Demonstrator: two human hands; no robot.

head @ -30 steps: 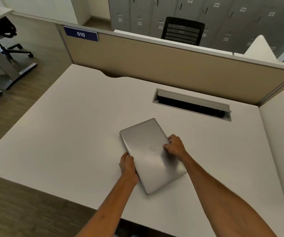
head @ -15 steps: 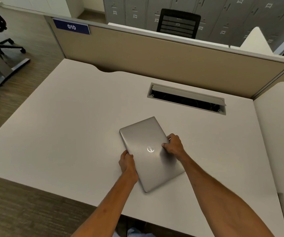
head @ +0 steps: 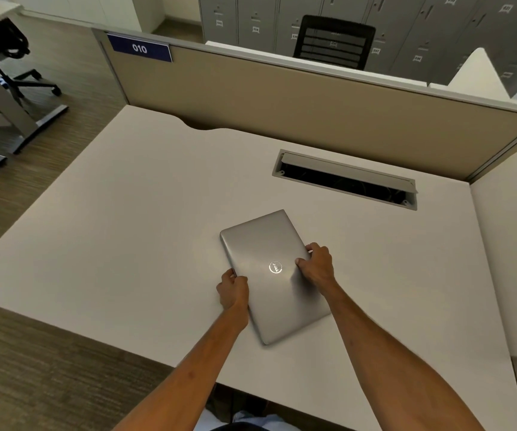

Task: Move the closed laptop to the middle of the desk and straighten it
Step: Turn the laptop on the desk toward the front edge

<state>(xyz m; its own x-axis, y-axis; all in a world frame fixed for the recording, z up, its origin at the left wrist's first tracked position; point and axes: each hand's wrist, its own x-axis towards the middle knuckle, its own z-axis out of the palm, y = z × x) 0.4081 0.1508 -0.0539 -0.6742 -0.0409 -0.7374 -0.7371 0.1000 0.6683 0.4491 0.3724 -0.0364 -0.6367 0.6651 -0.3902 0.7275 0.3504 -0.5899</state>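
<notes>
A closed silver laptop with a round logo on its lid lies flat on the white desk, a little right of the desk's middle. It sits skewed, its long sides running from upper left to lower right. My left hand grips its left long edge. My right hand holds the right long edge, thumb on the lid beside the logo.
An open cable tray slot is set into the desk behind the laptop. A beige partition with a blue "010" sign closes the far edge. A second white desk adjoins on the right. Black chairs stand behind and far left.
Both hands have kept their hold on the laptop's edges. The laptop sits at nearly the same angle and place; mainly the head camera has shifted slightly.
</notes>
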